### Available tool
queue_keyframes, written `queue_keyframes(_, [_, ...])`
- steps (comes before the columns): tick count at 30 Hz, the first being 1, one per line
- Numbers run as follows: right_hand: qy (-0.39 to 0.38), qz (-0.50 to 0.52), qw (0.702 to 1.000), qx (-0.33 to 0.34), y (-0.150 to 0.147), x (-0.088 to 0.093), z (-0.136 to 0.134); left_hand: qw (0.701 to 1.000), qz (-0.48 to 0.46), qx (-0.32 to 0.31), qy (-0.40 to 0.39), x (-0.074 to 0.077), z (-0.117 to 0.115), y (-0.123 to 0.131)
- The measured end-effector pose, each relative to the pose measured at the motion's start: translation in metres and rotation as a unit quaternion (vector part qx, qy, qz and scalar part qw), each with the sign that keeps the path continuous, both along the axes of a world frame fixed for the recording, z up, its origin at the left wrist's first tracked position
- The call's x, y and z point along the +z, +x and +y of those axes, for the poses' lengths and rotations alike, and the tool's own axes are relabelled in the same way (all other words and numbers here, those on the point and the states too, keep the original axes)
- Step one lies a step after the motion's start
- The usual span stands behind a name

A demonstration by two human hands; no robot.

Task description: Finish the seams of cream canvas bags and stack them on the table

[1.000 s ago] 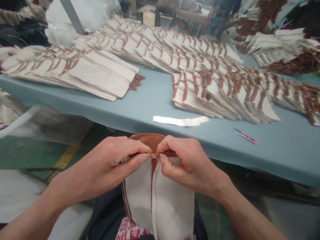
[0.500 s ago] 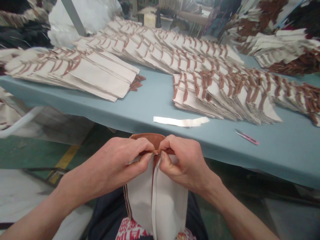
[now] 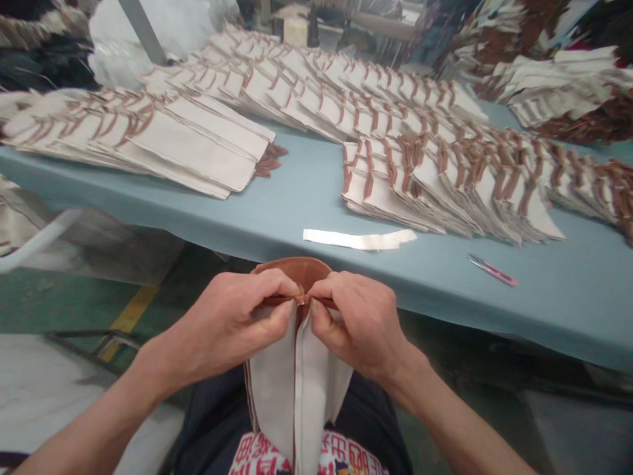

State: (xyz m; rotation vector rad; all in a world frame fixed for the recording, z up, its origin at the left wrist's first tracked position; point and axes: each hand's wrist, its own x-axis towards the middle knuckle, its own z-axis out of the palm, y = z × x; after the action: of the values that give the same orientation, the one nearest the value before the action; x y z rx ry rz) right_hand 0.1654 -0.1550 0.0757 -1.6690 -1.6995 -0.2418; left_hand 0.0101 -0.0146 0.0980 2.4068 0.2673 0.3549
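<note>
Between my hands hangs a cream boot shaft [image 3: 274,389] with a brown lining, its curved top rim facing the table and a seam running down the middle. My left hand [image 3: 237,313] pinches the brown edge just left of that seam, thumb below and fingers curled above. On the other side of the seam, my right hand [image 3: 363,323] grips the same edge in a like pinch. The fingertips nearly meet, and the small spot between them is partly hidden. The lower end of the piece hangs over my lap, in front of a cloth with red lettering [image 3: 254,452].
A blue-covered table [image 3: 306,178] runs across in front of me. On it lie overlapping rows of cream and brown pieces [image 3: 198,145], a white strip [image 3: 359,239] and pink-handled thread snips [image 3: 494,270]. More stacked pieces [image 3: 564,86] stand at the back right.
Both hands have shifted slightly left along with the boot shaft. More of the brown lining shows at the top, and the lower right side has swung inward.
</note>
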Motion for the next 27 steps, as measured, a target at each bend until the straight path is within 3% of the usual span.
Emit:
queue_keyframes(5, [-0.005, -0.025, 1.0, 0.013, 0.0, 0.006, 0.0, 0.995, 0.047, -0.053, -0.076, 0.015, 0.01, -0.004])
queue_keyframes(14, [-0.016, -0.082, 0.996, -0.001, -0.004, 0.016, -0.003, 0.995, 0.051, -0.047, -0.072, 0.02, 0.006, 0.004])
queue_keyframes(21, [-0.02, -0.008, 0.999, 0.024, -0.002, 0.015, -0.005, 0.996, 0.034, -0.007, -0.079, 0.018, 0.0, 0.006])
queue_keyframes(27, [-0.08, 0.125, 0.985, 0.09, 0.007, 0.019, -0.008, 0.993, 0.051, -0.016, -0.101, 0.016, -0.001, 0.006])
